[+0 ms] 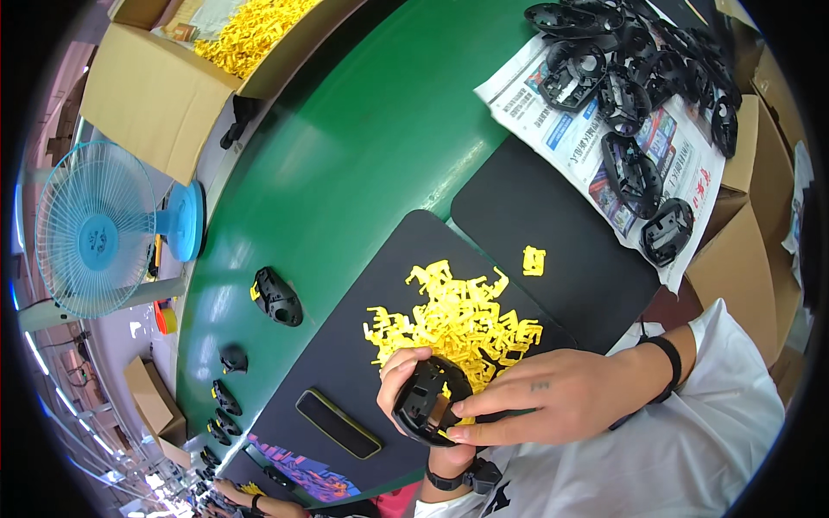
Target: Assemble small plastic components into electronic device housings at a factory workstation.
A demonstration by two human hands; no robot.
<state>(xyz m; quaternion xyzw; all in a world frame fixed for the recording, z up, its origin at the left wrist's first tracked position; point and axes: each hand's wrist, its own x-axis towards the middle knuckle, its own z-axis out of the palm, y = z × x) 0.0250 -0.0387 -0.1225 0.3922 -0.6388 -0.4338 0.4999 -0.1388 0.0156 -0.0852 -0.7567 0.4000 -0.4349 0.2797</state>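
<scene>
In my left hand (399, 380) is a black plastic computer mouse shell (419, 404), tilted, with the fingers wrapped round its far side and the thumb below. My right hand (544, 393) reaches across from the right, its fingertips pressed on the shell's open edge. Bits of yellow show at that edge, under and between the right fingers; I cannot tell whether they are fitted in. Right behind the shell lies a heap of small yellow plastic clips (462, 315) on a black mat (345, 371). One clip cluster (534, 261) lies apart from it.
Several black mouse shells (630, 168) lie on newspaper (553, 129) at the far right. A phone (338, 423) rests left of my hands. Shells with yellow parts (277, 296) line the green belt (345, 164). Beyond are a carton of yellow parts (155, 104), a blue fan (97, 233) and a co-worker's hand (233, 492).
</scene>
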